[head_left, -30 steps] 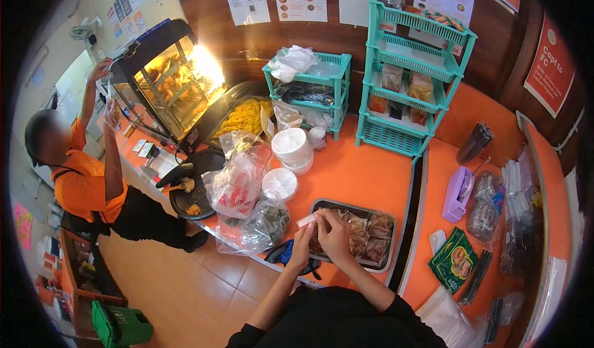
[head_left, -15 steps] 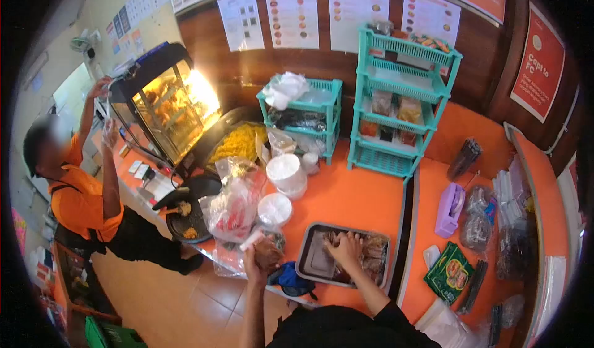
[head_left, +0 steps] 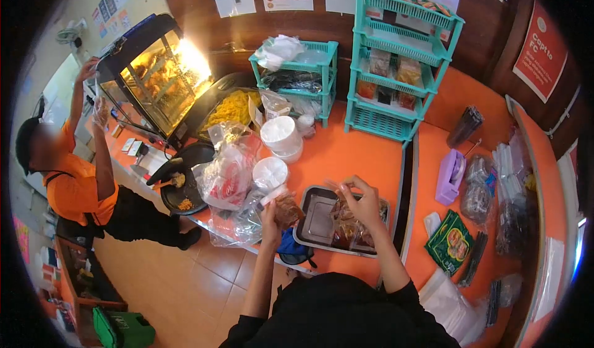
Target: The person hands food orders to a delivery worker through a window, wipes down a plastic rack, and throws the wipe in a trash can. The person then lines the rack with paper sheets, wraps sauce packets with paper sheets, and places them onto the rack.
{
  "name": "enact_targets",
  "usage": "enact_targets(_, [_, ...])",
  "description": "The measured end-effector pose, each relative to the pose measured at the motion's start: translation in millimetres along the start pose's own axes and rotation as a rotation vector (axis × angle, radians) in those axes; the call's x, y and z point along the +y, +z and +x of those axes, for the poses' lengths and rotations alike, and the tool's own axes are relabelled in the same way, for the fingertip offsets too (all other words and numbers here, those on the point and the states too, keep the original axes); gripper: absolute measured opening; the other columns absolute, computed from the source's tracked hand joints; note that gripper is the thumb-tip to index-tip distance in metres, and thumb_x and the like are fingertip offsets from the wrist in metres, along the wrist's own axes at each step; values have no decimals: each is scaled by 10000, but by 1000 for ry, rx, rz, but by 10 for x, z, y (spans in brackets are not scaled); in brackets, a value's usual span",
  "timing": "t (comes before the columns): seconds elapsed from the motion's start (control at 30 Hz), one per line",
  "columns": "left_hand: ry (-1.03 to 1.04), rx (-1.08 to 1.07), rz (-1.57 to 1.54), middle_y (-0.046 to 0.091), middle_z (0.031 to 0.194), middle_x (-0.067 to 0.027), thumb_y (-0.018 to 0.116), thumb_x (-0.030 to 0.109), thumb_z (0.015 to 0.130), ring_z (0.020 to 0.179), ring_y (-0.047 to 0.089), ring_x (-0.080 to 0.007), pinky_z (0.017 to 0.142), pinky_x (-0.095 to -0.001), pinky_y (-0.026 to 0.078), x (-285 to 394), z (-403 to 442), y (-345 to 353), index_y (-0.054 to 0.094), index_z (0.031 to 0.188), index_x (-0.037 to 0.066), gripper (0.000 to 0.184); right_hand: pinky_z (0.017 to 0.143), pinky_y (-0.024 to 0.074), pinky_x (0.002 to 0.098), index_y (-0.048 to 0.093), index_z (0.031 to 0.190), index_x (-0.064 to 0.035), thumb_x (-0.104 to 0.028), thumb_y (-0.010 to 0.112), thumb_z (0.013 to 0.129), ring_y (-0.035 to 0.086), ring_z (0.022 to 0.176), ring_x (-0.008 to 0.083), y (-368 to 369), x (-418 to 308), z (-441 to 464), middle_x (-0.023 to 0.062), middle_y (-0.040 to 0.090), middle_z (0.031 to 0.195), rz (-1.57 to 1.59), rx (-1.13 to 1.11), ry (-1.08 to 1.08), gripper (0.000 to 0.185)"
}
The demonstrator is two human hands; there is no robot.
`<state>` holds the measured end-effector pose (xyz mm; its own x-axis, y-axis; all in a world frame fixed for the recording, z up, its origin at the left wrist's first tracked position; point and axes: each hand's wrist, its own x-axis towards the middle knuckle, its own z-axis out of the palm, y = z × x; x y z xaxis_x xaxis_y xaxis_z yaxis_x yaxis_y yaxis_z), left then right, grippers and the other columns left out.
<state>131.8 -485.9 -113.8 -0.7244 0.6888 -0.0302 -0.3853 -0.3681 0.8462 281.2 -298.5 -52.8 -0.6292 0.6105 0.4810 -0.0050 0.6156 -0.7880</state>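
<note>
My left hand is closed on a small clear packet of brown food, with a white strip by its top. It is left of the metal tray. Over the tray's right part, my right hand pinches the clear top of another packet of brown food, which hangs over or rests in the tray. More brown packets lie in the tray, partly hidden behind my right hand and forearm. The left part of the tray shows bare metal.
White tubs and plastic bags stand left of the tray. Behind are green racks. A purple tape dispenser and green packet are at right. A person in orange stands by the lit display case.
My hands were together at first; my left hand then moved left with a packet while my right hand reached into the tray. My right hand has since risen, pinching another packet's top.
</note>
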Motion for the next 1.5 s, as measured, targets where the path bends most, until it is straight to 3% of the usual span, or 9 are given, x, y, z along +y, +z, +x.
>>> enact_targets(0.27, [-150,-178,161,623,875,-67,425,324,950,721,626,-149,646,-239,499,-352,76,253,553,1087,14,363,639,478,293,603,917,-59,-94,559,867,639,722,189,223,-303,-145,110,615,756,280,-197,155,76])
enact_targets(0.33, [-28,-12,65,531,708,46,427,312,953,567,470,-37,476,-206,340,-283,-78,694,596,1033,6,359,625,475,329,583,927,-54,-74,534,865,629,705,276,253,-413,-168,150,600,787,223,-136,103,81])
enact_targets(0.6, [-176,-111,-70,603,1033,-68,323,392,971,922,598,-152,806,-321,480,-307,-165,740,533,1130,21,455,593,460,372,540,887,-30,-66,516,876,590,702,356,268,-470,-252,162,587,813,-91,36,18,45])
enact_targets(0.67, [-202,46,-140,602,846,-20,287,457,973,673,590,-107,547,-249,466,-241,-183,911,546,1069,42,498,586,459,385,532,875,-31,-67,510,876,586,701,365,267,-471,-253,161,582,801,-123,46,7,42])
enact_targets(0.8, [-59,-203,254,568,734,16,325,437,976,528,519,-63,410,-212,365,-410,-128,662,551,1021,55,446,577,459,400,528,857,-42,-89,505,880,584,701,368,277,-468,-265,155,582,800,-149,84,15,57])
enact_targets(0.87, [-156,-141,216,594,965,-30,410,335,973,852,523,-74,735,-229,416,-424,-117,667,582,1074,5,385,578,461,398,527,855,-47,-98,505,881,589,702,363,293,-453,-277,151,586,807,-172,77,38,62])
enact_targets(1.17, [-119,-222,1,593,1048,-49,435,279,962,955,564,-119,847,-279,444,-394,33,646,527,1146,-21,364,545,477,424,436,1073,-62,-362,475,923,630,703,341,-24,-351,-297,157,629,819,-329,-89,450,337])
enact_targets(1.27, [-30,-407,126,450,1317,-148,419,325,957,1216,451,-234,1029,-339,330,-76,147,900,368,1331,-54,535,741,453,354,493,1047,-38,-336,528,914,584,852,249,-238,-343,-36,97,556,791,13,7,-40,328])
enact_targets(1.5, [133,-919,640,202,1493,-158,345,321,983,1375,187,-254,1086,-355,182,240,601,1228,468,1296,9,459,810,405,332,606,853,-37,-188,708,762,554,898,229,-892,-539,571,79,569,827,129,-403,-56,203])
